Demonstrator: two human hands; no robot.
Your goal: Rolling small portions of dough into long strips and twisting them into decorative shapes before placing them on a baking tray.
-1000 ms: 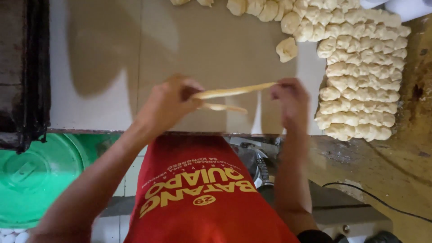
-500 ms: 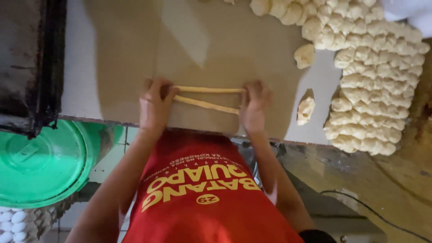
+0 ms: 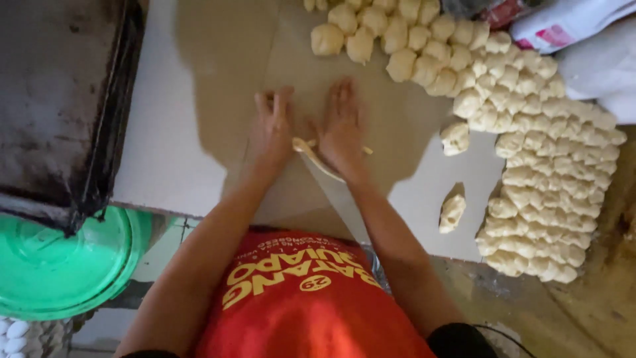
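Bench [image 3: 179, 166]: pale work surface filling the upper view, partly in shadow, cut off at twelve o'clock.

Baking tray [image 3: 59, 106]: large, dark and blackened, at nine o'clock on the bench, cut off by the left edge; its inside looked bare, though grime made this hard to read.

Green tub lid [image 3: 59, 265]: round, at eight o'clock below the bench edge, partly hidden under the tray corner. What lay beneath it could not be seen.

Dough pieces [image 3: 543, 172]: a dense heap of pale lumps curving from twelve o'clock down to four o'clock, touching one another; top rows cut off. Two loose lumps [image 3: 453, 212] lay apart from the heap at three to four o'clock.

White bags [image 3: 589, 40]: at one to two o'clock, cut off by the corner, contents not visible.

Eggs [image 3: 13, 331]: a few white ones at seven o'clock, mostly out of frame.

Left hand [image 3: 271, 129]: palm down at centre, fingers stretched flat and close together, pressing the bench and one end of the dough strip.

Right hand [image 3: 341, 126]: just beside the left, palm down, fingers flat and slightly spread, covering the strip.

Dough strip [image 3: 311, 154]: thin, pale, lying on the bench under both palms; only short ends showed between and beside the hands, its full length hidden.
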